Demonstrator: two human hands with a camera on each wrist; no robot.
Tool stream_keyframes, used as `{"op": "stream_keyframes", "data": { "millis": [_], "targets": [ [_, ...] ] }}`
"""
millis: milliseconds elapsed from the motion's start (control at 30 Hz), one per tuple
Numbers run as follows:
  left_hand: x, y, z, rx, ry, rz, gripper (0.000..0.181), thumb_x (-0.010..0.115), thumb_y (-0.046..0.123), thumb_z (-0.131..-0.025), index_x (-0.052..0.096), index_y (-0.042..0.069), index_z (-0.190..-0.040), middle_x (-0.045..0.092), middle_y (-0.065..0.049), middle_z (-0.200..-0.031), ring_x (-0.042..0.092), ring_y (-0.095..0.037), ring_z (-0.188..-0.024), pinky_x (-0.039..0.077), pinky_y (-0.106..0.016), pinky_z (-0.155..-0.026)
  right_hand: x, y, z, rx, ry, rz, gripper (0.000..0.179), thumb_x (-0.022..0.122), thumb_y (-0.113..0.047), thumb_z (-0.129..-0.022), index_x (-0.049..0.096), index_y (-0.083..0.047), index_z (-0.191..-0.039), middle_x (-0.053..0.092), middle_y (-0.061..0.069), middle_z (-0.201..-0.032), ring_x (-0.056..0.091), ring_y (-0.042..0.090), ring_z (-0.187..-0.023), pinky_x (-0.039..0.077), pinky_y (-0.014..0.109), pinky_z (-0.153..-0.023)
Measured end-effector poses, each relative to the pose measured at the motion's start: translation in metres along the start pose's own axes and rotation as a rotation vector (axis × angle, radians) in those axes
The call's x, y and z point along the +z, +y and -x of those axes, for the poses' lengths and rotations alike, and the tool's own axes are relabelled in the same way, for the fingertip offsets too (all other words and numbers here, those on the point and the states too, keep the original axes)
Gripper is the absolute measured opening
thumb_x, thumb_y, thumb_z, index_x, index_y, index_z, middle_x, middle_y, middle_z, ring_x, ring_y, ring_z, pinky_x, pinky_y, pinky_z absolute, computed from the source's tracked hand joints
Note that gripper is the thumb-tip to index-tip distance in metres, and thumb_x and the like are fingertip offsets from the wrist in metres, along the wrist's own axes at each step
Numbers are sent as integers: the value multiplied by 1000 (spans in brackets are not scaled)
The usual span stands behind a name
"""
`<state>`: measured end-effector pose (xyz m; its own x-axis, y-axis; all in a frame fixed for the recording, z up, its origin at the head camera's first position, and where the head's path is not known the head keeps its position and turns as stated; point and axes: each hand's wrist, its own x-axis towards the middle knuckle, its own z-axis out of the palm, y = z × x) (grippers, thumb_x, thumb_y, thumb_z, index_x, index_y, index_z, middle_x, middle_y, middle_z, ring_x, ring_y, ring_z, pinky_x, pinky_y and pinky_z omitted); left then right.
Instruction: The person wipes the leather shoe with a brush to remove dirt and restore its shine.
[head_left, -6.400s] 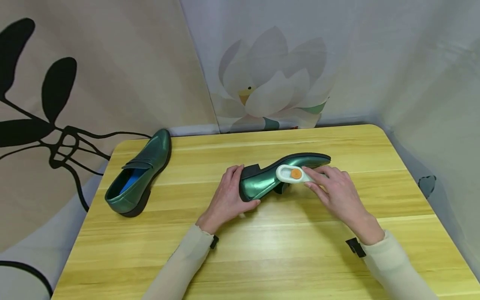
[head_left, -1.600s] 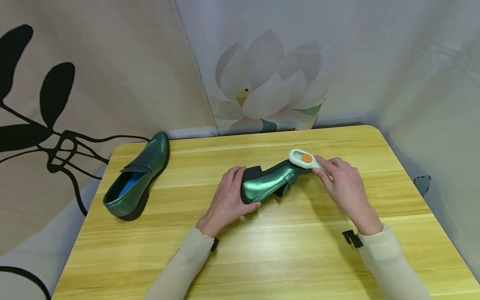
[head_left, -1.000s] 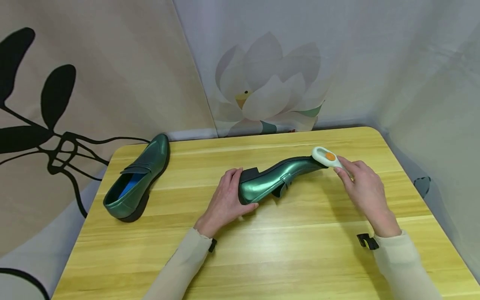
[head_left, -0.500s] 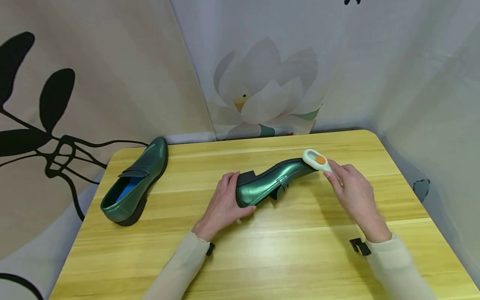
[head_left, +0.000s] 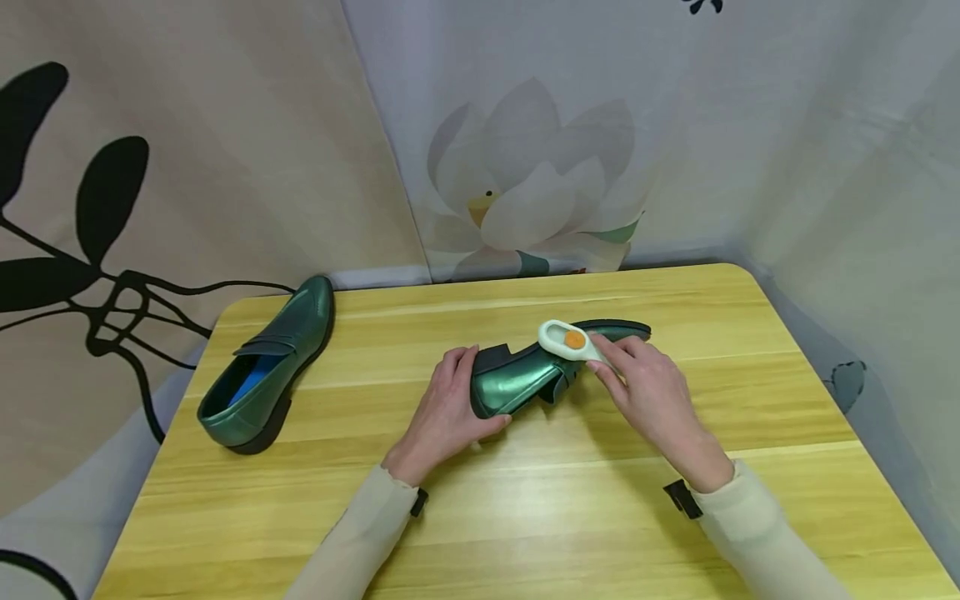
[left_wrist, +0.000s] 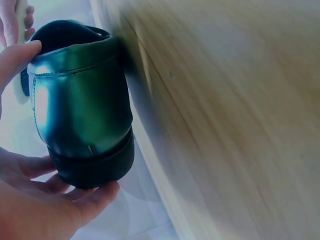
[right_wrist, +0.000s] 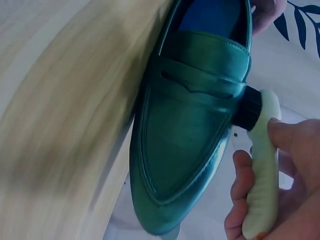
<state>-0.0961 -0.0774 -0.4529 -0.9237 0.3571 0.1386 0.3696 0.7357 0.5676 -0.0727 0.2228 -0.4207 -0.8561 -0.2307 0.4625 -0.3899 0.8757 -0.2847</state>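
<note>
Green and glossy, the shoe (head_left: 517, 383) lies on its side between my hands, sole turned away from me and mouth towards me; whether its whole flank meets the table (head_left: 525, 517) I can't tell. Its long axis slants from the heel, at my left, to the toe, further off at my right. My left hand (head_left: 444, 410) is wrapped round the heel, thumb by the rim and fingers on the heel block. My right hand (head_left: 651, 400), fingers curled about the handle of the brush (head_left: 557, 337), is nearer the toe. From that hand the shoe lies to the left and just beyond; the dark bristles (right_wrist: 248, 108) meet its upper flank beside the strap. The other shoe (head_left: 273, 358) sits upright, well apart at far left. I can read no brand, label or writing on either shoe, nor on the brush's orange disc (head_left: 575, 339).
</note>
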Motion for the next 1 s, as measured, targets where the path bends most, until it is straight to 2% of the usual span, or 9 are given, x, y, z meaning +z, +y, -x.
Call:
{"op": "stream_keyframes", "data": {
  "millis": [133,267,400,767,1000],
  "targets": [
    [1,0,-1,4,4,4,106,92,46,-73,40,2,-155,43,-20,-148,49,-36,-129,46,-49,-107,-8,8,1,78,-5,-3,46,75,-21,-96,66,-9,-139,66,12,-96,53,23,-68,41,36,-55],
    [1,0,-1,2,4,10,107,92,46,-73,40,2,-155,43,-19,-148,48,-36,-131,46,-49,-108,-20,27,7,207,-14,-23,42,68,-24,-102,64,-9,-141,68,15,-100,55,24,-70,40,35,-54],
    [2,-2,0,-11,4,18,106,92,46,-73,40,2,-155,43,-19,-149,48,-35,-131,46,-49,-108,-27,45,15,293,-25,-38,41,62,-27,-106,63,-7,-142,68,17,-102,56,26,-71,38,35,-54],
    [3,-2,2,-17,12,14,106,91,47,-73,40,3,-155,43,-18,-149,48,-35,-131,47,-49,-106,-39,68,32,391,-97,-34,46,55,-32,-109,59,-3,-145,65,21,-102,48,23,-65,33,35,-50],
    [3,-1,2,-7,25,17,105,92,46,-73,41,2,-154,44,-18,-148,49,-35,-129,47,-50,-105,-45,76,37,447,-138,-1,50,51,-37,-110,58,-2,-145,62,17,-92,44,22,-60,31,35,-47]
  ]
}}
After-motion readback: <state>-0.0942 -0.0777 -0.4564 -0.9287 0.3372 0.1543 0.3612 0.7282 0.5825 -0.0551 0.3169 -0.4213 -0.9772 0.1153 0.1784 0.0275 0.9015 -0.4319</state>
